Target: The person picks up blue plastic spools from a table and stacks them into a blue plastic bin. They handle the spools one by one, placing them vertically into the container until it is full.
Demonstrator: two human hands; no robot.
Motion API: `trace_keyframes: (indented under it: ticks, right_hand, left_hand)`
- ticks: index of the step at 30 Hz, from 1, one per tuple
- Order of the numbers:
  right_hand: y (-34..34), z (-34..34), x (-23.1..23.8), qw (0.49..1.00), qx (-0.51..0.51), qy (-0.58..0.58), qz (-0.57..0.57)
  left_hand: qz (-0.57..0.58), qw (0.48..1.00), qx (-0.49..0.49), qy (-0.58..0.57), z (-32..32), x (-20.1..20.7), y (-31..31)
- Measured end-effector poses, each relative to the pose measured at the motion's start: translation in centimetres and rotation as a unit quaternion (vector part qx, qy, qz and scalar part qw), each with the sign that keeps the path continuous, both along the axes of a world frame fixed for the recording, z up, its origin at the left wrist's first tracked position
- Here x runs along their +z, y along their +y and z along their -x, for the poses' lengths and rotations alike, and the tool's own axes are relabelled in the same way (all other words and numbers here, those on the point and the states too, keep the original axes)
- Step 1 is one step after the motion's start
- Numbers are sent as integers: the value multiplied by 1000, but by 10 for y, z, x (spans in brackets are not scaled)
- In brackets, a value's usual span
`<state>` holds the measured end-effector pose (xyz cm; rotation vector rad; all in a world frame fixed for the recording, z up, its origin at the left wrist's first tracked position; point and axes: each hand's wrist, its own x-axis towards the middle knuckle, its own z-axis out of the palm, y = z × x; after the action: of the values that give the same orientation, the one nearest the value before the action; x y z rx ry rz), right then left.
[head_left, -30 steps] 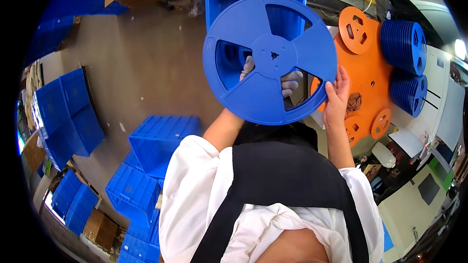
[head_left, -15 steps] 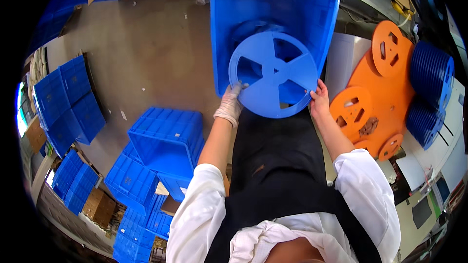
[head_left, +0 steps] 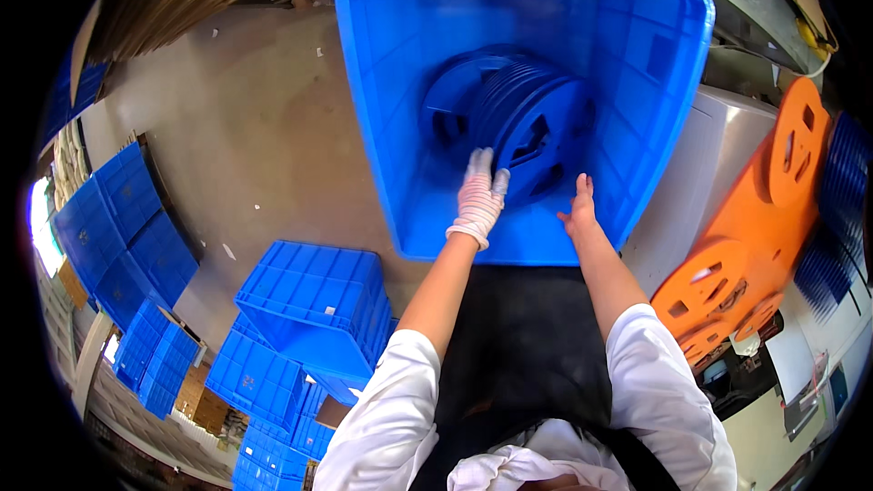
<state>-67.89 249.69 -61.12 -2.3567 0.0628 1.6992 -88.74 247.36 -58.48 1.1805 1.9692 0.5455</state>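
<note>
Inside a large blue plastic bin (head_left: 427, 218), several blue reels (head_left: 546, 132) with cut-out openings stand on edge in a leaning row. My left hand (head_left: 480, 195), in a pale glove, reaches into the bin with fingers stretched out by the near reel's lower left edge; whether it touches the reel I cannot tell. To the right of that reel, my bare right hand (head_left: 580, 207) is apart from it, its fingers open and nothing in them.
At the right is an orange fixture (head_left: 746, 236) with round slotted discs, beside ribbed blue spools (head_left: 832, 227). Stacked blue crates (head_left: 309, 286) stand at the lower left. More blue boxes (head_left: 127, 218) are farther left, and flat cardboard (head_left: 173, 5) is at the upper left.
The blue reel that both hands held over the bin is now in it, against the other reels. Both hands have let go and reach farther forward, into the bin. The view has shifted closer over the bin.
</note>
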Motion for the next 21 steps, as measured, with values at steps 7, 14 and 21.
trace_keyframes:
  ticks: [7, 14, 21]
  right_hand:
    - [3, 7, -80, 993, 20, -11, -114]
    - [-23, 5, -128, 980, 95, -21, -171]
    - [-2, 9, -99, 986, 31, 16, -161]
  left_hand:
    - [46, 993, 62, 90, 109, -98, 100]
    - [277, 949, -24, 151, 171, -259, 134]
    - [293, 953, -73, 27, 168, -268, 151]
